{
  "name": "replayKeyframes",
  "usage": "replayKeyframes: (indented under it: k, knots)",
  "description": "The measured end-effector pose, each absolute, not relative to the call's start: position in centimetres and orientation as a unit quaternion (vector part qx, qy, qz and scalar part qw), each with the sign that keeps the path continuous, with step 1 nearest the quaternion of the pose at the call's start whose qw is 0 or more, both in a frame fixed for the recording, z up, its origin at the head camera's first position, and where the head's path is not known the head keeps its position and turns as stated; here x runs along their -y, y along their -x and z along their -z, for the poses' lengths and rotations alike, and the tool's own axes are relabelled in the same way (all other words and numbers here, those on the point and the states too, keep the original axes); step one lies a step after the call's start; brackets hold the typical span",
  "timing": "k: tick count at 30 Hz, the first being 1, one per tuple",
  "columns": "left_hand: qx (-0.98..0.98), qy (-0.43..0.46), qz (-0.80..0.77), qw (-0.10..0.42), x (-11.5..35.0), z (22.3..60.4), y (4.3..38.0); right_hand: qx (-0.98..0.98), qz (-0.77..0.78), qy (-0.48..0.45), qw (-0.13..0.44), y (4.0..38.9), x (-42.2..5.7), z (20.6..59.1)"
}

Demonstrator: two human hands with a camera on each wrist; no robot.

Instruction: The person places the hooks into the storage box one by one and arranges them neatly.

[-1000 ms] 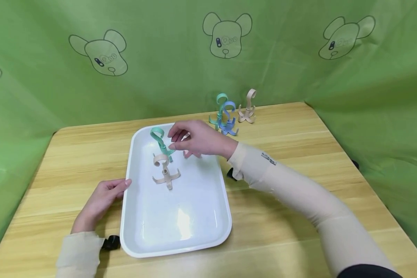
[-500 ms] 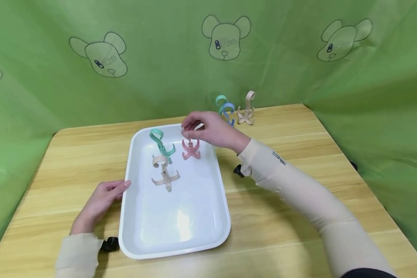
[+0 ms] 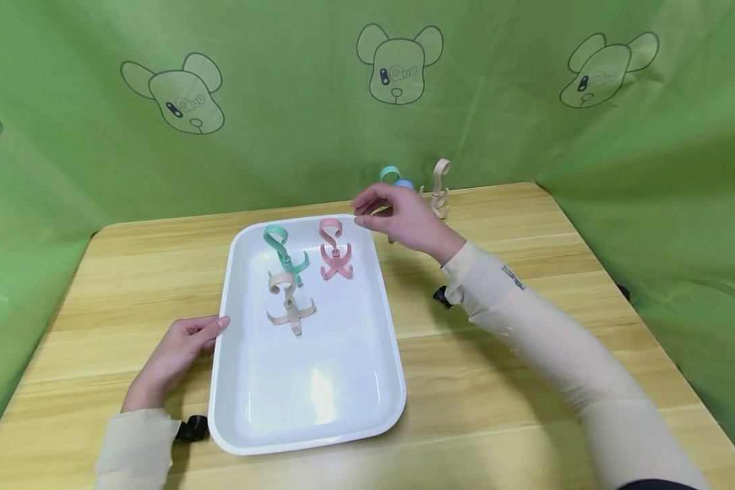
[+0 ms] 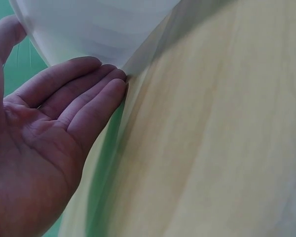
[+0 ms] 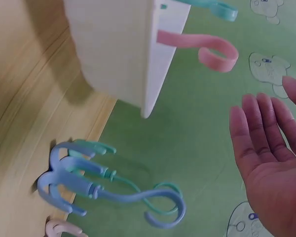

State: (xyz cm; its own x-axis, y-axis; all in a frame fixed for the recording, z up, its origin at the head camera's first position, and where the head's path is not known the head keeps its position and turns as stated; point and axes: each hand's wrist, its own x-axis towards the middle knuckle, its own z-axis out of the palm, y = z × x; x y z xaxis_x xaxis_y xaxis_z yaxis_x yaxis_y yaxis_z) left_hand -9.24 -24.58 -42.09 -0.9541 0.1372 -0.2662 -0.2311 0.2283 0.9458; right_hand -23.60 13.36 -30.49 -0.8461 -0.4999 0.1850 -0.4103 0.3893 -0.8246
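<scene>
Head view: what has the left hand (image 3: 180, 347) got?

The near-left side of the glossy white, rectangular, plastic-looking tray (image 3: 355, 354). Its thumb tip laps over the rim, and the left wrist view shows the nearly straight fingers against the outer wall, so the edge sits between them.

And the right hand (image 3: 407, 218)?

Nothing in it. The fingers are loosely bent, the thumb apart from them, just beyond the tray's far right corner. The right wrist view shows the bare palm.

What is in the tray?

Three plastic-looking hangers, each with a curled hook over several upturned prongs. The pink one (image 3: 335, 256) stands upright near the far right corner. A mint-green one (image 3: 286, 260) leans to its left, and a beige one (image 3: 290, 306) is just in front of the green; whether those two touch, I cannot tell.

Any outside it?

On the pale wood-grain table (image 3: 128, 272), behind the right hand, there is a blue hanger (image 5: 71, 180), close beside a second mint-green one (image 5: 109, 174). A second beige one (image 3: 437, 187) stands to their right, before the green printed curtain (image 3: 294, 156).
</scene>
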Motion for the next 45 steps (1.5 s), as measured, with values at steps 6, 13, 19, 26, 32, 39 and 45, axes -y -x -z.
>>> replayKeyframes:
  k: [6,13,19,26,32,39,45]
  knots:
    - [-0.772,0.029,-0.617,0.152,24.5,42.2,9.3,-0.835,0.483,0.261,0.035,24.0,-14.6,30.8]
    - [-0.771,0.027,-0.617,0.155,24.6,42.2,9.3,-0.829,0.503,0.241,0.018,25.0,-16.1,30.8]
    - [-0.766,0.024,-0.625,0.149,24.6,42.1,9.2,-0.828,0.511,0.231,0.011,25.6,-17.2,30.9]
    - [-0.77,0.023,-0.62,0.149,24.6,42.3,9.3,-0.839,0.513,0.183,0.01,26.2,-18.4,31.1]
    - [-0.778,0.032,-0.608,0.154,24.7,42.3,9.3,-0.84,0.514,0.175,0.013,26.7,-18.7,31.6]
    - [-0.779,0.029,-0.606,0.159,24.8,42.1,9.2,-0.864,0.472,0.174,-0.014,27.3,-19.0,31.9]
    - [-0.781,0.03,-0.603,0.163,24.6,42.1,9.3,-0.875,0.457,0.157,-0.017,28.3,-19.3,32.1]
